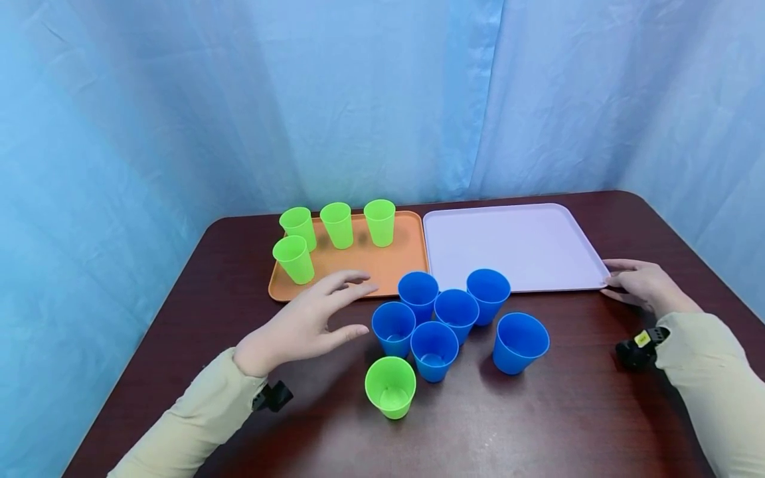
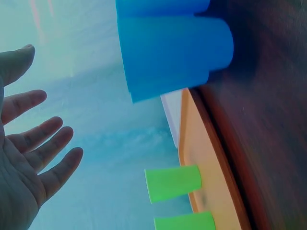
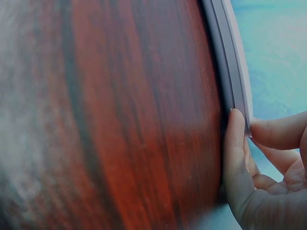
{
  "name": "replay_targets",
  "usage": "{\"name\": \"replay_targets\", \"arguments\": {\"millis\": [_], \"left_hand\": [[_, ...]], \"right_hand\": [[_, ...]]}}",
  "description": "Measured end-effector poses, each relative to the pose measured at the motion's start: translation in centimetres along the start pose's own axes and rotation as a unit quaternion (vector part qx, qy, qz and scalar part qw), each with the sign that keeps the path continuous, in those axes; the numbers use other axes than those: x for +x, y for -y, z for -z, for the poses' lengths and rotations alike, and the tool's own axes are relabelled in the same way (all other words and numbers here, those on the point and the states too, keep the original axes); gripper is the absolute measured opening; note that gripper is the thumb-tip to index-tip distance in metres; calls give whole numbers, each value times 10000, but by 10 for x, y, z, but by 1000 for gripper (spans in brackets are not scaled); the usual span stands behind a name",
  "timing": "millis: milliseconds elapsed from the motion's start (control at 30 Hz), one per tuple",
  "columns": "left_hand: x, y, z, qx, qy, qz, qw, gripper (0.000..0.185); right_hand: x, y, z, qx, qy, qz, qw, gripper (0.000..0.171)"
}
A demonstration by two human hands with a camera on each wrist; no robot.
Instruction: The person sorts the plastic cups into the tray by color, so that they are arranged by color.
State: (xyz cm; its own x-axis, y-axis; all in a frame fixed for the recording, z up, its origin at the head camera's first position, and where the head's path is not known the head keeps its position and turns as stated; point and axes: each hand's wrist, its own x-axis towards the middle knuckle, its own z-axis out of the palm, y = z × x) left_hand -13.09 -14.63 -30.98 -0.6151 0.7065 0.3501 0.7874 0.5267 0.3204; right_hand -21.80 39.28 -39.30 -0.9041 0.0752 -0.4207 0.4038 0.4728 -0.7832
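Observation:
My left hand (image 1: 311, 322) hovers left of the cups with fingers spread and thumb apart, holding nothing. Nearest it stand a blue cup (image 1: 394, 330) and, closer to the front, a green cup (image 1: 390, 388). More blue cups (image 1: 434, 352) cluster just beyond, all upright with mouths upward. In the left wrist view, the spread fingers (image 2: 50, 132) are apart from the blue cups (image 2: 172, 52). At the far right my right hand (image 1: 642, 285) holds the near right corner of the pale lilac tray (image 1: 514, 245), thumb and fingers on either side of the corner.
An orange tray (image 1: 391, 265) lies beside the lilac one, with several upright green cups (image 1: 337, 226) along its back and left. One blue cup (image 1: 520, 343) stands apart on the right of the dark wooden table (image 1: 538, 425). Blue curtains (image 1: 370, 99) hang behind.

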Motion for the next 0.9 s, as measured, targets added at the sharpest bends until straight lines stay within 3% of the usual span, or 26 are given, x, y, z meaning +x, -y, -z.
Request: {"name": "replay_targets", "arguments": {"millis": [333, 900], "left_hand": [[-1, -17, -12, -129, 451, -552, 9974, 53], [-6, -28, -22, -62, 954, -772, 9924, 53]], "right_hand": [[-1, 0, 1, 32, 59, -16, 10000, 64], [-5, 0, 3, 70, 198, 31, 9998, 67]]}}
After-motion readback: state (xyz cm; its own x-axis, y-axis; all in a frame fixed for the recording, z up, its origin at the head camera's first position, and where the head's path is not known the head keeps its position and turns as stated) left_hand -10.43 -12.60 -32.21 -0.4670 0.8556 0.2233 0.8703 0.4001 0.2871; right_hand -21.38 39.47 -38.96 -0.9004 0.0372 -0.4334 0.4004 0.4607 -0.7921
